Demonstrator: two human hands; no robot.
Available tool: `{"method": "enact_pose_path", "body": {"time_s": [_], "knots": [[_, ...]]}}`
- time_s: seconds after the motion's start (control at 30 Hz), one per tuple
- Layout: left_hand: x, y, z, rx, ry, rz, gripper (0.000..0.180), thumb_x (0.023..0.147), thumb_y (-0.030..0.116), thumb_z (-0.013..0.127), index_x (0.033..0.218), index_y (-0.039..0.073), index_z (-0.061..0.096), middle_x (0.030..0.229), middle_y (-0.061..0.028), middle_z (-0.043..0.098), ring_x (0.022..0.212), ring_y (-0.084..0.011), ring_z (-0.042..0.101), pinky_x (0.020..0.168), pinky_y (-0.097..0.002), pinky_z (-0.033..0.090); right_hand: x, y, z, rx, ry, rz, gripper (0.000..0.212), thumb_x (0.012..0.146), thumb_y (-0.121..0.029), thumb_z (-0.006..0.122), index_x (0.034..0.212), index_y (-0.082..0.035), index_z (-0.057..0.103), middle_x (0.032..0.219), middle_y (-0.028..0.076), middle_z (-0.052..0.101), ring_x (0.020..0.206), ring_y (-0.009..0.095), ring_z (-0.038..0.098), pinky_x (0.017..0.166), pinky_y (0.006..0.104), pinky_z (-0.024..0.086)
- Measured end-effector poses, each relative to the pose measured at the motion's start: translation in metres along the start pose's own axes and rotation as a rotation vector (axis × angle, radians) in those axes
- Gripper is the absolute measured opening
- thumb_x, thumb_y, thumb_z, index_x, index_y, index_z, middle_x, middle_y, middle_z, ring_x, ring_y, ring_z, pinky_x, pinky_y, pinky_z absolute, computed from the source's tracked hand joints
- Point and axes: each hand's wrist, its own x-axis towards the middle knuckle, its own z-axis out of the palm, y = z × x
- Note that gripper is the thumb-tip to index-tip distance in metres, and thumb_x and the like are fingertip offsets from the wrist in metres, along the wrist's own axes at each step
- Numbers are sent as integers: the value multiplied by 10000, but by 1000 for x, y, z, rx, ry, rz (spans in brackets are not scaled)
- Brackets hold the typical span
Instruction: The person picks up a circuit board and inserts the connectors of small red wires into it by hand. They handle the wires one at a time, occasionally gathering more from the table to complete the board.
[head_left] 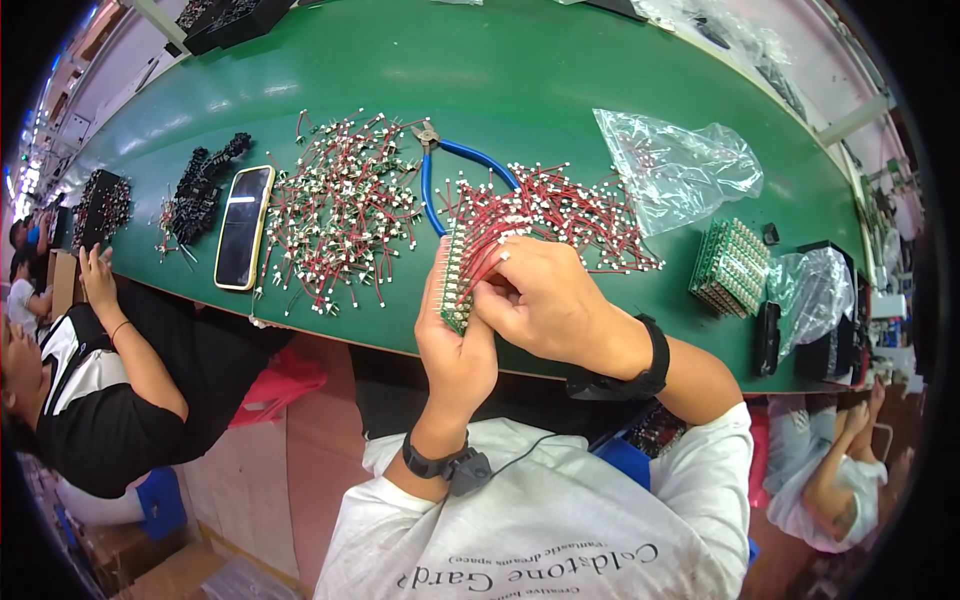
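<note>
A narrow green circuit board panel point(454, 290) stands on edge in my left hand point(457, 368), whose fingers and thumb close round its lower part. Along the panel runs a row of small white connectors, with several red wires leading off its right side. My right hand point(555, 295) is closed against those wires, pinching a red wire lead point(487, 270) beside the panel; its fingertips are partly hidden. Just beyond both hands lies a heap of red wire leads point(590, 215) with white plugs. Blue-handled cutting pliers point(427, 185) rest open beside that heap, behind the panel.
Left of the pliers spreads another heap of wired connectors point(340, 215), then a phone point(243, 228) and black cables point(205, 190). A clear plastic bag point(680, 175) and stacked green boards point(730, 268) lie to the right. A co-worker point(110, 390) sits at the left along the green table point(400, 70).
</note>
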Motion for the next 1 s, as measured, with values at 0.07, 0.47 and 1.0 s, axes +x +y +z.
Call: {"method": "enact_pose_path", "body": {"time_s": [0.07,0.47,1.0], "knots": [[-1,-4,-3,126,-34,62,491,924,-15,557,1391,-95,428,1252,-178,592,1102,-211,603,943,-318,472,-3,-3,-2,-49,-15,-8,132,741,-7,693,837,-14,603,711,115,585,598,280,610,509,367,483],[-4,-5,-13,240,-79,91,601,768,-142,445,1369,-109,448,1282,-226,565,1137,-271,602,980,-336,453,-4,-5,3,-202,-36,-84,201,717,69,656,868,-24,561,750,123,559,604,306,582,495,400,464],[-8,8,-12,60,-61,-27,578,794,-133,445,1371,-94,453,1248,-146,595,1143,-186,568,1006,-315,430,-3,-8,4,-70,-26,-27,141,783,-2,671,823,3,536,765,152,572,679,362,597,562,432,494]]}}
